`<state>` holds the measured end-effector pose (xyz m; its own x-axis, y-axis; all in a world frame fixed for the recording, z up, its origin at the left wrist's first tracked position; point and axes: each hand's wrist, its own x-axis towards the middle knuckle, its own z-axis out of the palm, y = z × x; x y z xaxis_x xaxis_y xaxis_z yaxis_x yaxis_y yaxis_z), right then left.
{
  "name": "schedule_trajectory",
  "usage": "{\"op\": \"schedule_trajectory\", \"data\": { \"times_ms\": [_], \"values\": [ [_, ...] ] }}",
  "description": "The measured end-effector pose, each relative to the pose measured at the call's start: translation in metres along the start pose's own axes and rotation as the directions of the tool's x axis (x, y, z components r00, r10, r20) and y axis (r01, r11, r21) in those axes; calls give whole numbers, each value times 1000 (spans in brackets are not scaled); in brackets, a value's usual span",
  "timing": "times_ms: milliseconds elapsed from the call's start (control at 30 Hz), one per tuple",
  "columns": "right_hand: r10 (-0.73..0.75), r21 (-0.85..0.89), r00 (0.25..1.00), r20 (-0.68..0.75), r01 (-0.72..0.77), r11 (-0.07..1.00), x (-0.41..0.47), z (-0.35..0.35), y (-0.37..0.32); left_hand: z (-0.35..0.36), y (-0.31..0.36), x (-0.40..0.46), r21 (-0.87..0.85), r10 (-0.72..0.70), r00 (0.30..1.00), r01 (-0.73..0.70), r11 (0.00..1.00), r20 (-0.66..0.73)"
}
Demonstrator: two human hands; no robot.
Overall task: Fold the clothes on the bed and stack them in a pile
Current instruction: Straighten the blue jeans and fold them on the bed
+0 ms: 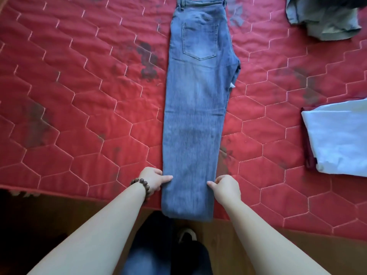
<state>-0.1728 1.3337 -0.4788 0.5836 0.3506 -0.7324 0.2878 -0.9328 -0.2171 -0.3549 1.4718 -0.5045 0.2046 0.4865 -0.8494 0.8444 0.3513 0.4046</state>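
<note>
Both our hands, left hand (152, 180) and right hand (226, 187), pinched one pair of jeans (195, 116) near the hems; its waistband ran off-frame. Two other garments, a grey heap (325, 20) and a folded white cloth (339, 137), lay cropped on the red bed (79, 96).

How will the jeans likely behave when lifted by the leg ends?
The jeans will probably drape and sag, since they lie flat with soft creases. Thick-looking doubled denim suggests moderate weight. Their hems overhang the bed edge, so they may slide.
</note>
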Motion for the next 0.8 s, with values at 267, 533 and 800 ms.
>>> {"op": "schedule_trajectory", "data": {
  "times_ms": [267,533,800],
  "values": [
    [24,63,998,-55,-21,998,-48,49,40,33,-60,-43,-15,67,998,-67,998,1],
    [29,316,998,-48,-12,949,-67,64,56,42,-89,-72,-91,133,986,-125,988,98],
    [-12,751,992,123,-85,654,-92,67,75,30,-85,-103,-303,136,975,-79,950,174]
  ]
}}
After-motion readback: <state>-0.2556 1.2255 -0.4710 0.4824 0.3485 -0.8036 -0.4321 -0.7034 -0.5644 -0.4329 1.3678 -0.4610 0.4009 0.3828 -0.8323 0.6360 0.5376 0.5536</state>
